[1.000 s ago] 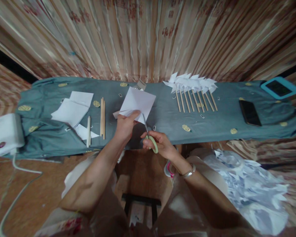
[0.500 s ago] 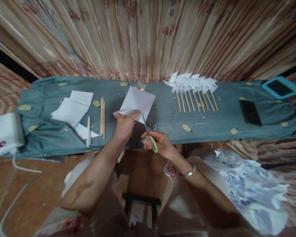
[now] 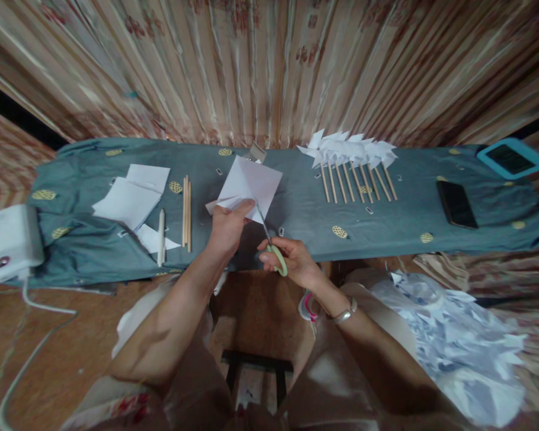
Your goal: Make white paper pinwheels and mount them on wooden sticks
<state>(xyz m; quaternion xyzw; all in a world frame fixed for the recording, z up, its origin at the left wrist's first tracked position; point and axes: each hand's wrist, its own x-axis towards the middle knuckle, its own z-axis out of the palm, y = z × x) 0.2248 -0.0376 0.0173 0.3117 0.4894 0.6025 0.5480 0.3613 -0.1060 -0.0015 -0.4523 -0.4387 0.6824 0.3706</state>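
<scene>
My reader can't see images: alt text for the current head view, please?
A left hand holds white paper while the right hand holds green-handled scissors, blades at the paper's lower corner, over a cloth-covered table. Pinwheels on sticks lie to the right; paper sheets and bare sticks to the left.

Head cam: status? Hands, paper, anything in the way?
Left hand pinching white paper. Right hand holding green-handled scissors, blades at the paper's near corner. Left thumb close to blade tips.

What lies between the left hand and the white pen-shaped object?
In the head view, thin wooden sticks lie between the left hand and the pen-shaped object.
</scene>
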